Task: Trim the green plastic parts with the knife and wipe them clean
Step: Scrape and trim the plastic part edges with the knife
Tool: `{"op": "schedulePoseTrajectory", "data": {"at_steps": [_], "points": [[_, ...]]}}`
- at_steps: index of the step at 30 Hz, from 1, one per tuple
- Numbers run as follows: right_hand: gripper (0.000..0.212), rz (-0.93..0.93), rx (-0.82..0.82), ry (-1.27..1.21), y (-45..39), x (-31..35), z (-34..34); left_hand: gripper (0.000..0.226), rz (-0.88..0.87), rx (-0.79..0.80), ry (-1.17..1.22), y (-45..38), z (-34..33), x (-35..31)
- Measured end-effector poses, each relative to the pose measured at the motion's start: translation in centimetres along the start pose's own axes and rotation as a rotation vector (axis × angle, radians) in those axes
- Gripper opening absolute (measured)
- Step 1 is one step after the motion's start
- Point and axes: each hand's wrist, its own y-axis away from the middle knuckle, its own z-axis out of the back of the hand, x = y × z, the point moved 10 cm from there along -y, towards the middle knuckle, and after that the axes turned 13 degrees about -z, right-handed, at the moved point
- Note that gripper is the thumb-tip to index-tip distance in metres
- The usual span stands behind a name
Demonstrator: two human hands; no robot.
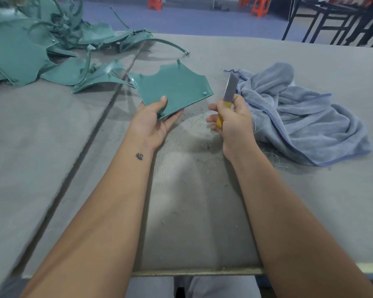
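Observation:
My left hand holds a flat green plastic part by its near corner, thumb on top and fingers underneath, lifted slightly off the table. My right hand grips a knife by its yellow handle, the grey blade pointing up and away. The blade stands just right of the part and does not touch it. A crumpled blue-grey cloth lies on the table right of the knife hand.
A heap of green plastic parts and curved offcuts fills the far left of the grey table. Thin green shavings lie scattered under my hands. A seam runs diagonally across the table. Orange stools and dark frames stand beyond it.

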Motion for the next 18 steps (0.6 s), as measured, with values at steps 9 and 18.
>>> {"op": "schedulePoseTrajectory", "data": {"at_steps": [9,18], "points": [[0.032,0.089,0.034,0.248,0.1,-0.5,-1.2,0.023,-0.001,-0.001,0.031,-0.1,-0.1,0.0],[0.033,0.114,0.0,0.285,0.0,-0.3,-0.9,0.023,0.018,-0.018,0.08,-0.1,0.1,0.1]]}}
